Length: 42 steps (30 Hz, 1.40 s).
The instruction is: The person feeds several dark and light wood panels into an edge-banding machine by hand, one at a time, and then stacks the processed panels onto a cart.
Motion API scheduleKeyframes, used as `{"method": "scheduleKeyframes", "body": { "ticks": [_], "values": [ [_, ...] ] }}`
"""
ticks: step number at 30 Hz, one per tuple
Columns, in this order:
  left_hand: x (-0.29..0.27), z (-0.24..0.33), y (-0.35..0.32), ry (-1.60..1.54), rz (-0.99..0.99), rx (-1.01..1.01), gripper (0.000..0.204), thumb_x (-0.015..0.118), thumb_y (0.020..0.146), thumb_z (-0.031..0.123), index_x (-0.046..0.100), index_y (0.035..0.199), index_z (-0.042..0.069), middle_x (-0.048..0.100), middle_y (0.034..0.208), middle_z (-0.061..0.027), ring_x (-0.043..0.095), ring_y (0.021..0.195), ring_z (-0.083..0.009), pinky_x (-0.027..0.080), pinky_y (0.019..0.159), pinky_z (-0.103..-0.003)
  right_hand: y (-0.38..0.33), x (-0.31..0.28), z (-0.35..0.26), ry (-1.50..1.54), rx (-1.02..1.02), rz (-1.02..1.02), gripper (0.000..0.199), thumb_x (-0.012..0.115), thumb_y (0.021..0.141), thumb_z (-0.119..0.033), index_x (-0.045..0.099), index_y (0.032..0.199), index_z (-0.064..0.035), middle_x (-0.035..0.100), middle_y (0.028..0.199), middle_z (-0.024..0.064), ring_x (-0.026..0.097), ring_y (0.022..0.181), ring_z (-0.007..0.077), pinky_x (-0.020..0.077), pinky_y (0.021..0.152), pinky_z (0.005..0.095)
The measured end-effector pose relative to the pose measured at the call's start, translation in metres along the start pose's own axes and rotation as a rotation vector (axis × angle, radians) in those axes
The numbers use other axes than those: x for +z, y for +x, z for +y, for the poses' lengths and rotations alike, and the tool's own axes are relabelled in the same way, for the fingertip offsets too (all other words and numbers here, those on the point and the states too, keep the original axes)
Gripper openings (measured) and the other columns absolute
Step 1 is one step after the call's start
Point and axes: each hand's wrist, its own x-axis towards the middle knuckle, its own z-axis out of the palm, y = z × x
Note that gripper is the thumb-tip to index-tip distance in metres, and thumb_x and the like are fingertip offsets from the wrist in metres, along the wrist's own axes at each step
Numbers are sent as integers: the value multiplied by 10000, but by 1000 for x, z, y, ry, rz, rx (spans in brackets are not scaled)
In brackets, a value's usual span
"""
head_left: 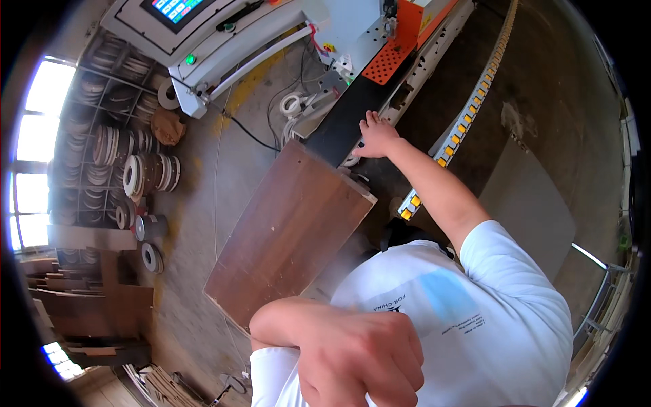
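Observation:
My right hand (pixel 376 136) reaches forward to the machine, its fingers spread over the edge of the black belt (pixel 346 115). Nothing shows in that hand. Close in front of me, my left hand (pixel 366 353) is curled into a fist with its back toward the view. Its palm side is hidden, so I cannot tell what is inside. Between my arms and the machine lies a brown wood-grain board (pixel 291 230). Its far end is beside the near end of the belt, and its near corner runs behind my left forearm.
A control panel with a lit screen (pixel 173 8) stands at the far left of the machine, and an orange perforated guard (pixel 388 62) covers part of the belt. A rail with yellow rollers (pixel 468 117) curves along the right. Edging rolls (pixel 139 175) fill racks at left.

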Motion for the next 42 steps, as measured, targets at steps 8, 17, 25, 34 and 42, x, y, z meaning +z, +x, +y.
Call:
{"method": "scheduleKeyframes", "body": {
  "ticks": [8, 17, 25, 34, 42],
  "values": [
    [-18, -25, 11, -45, -137, -119, 454, 557, 985, -14, 709, 1320, 252, 483, 600, -16, 457, 473, -167, 311, 444, -330, -2, 9, 4, 67, -18, 34, 1075, 656, 834, -615, 265, 1570, 64, 125, 1667, 303, 153, 1559, 415, 215, 1249, 489],
    [-71, -38, -34, 276, -18, -435, 302, 575, 998, 173, 747, 1127, -38, 703, 823, -90, 636, 626, -253, 475, 550, -380, -6, 12, 10, 81, -61, 59, 1073, 660, 837, -617, 276, 1561, 76, 146, 1659, 312, 154, 1556, 428, 202, 1247, 514],
    [-41, -13, -168, 690, 872, -744, 248, 647, 853, 144, 730, 959, -64, 668, 764, -121, 592, 647, -180, 449, 585, -307, 19, 1, 40, 62, 14, 119, 1083, 620, 844, -647, 272, 1560, 88, 146, 1654, 324, 156, 1550, 444, 157, 1257, 515],
    [-25, 20, -182, 648, 873, -963, 288, 654, 847, -26, 732, 1124, -18, 713, 932, -74, 662, 837, -160, 510, 720, -285, -4, -1, 115, 415, -104, 332, 684, 694, 876, -484, 567, 1411, -79, 450, 1551, 147, 446, 1417, 317, 401, 1149, 424],
    [-38, -48, -217, 488, 591, -1486, 211, 609, 948, 43, 713, 1118, -25, 736, 1005, -83, 674, 906, -156, 542, 813, -302, -288, 173, 49, 890, 233, 827, 216, 707, 909, -329, 760, 945, -123, 740, 928, 89, 699, 890, 307, 553, 803, 421]
  ]
}}
